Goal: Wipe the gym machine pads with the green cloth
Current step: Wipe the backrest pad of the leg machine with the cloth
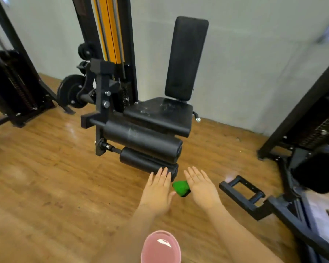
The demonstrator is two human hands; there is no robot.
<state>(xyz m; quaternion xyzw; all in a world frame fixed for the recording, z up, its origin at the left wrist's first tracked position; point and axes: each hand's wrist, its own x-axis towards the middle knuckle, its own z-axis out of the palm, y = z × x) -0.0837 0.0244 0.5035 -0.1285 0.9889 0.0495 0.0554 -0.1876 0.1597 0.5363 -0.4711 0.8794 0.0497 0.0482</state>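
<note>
The left hand (158, 188) is spread flat, holding nothing, fingertips near the black cylindrical foam roller pad (146, 162). The crumpled green cloth (180, 187) lies between both hands on the floor; the right hand (201, 186), also flat and empty, looks nearer.

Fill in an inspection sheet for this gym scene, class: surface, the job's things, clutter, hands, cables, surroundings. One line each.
Surface: glossy wooden floor.
Job's things: green cloth bunched up between the two hands, whether on the floor cannot be told; black seat pad shows pale smudges; back pad upright; upper roller pad and lower roller pad stacked below the seat's front.
Clutter: nothing seen.
Hands: left hand and right hand both flat, fingers straight, holding nothing.
Cables: machine cables run along the yellow column.
Surroundings: grey wall; other black machines on either side; pink shoe.
</note>
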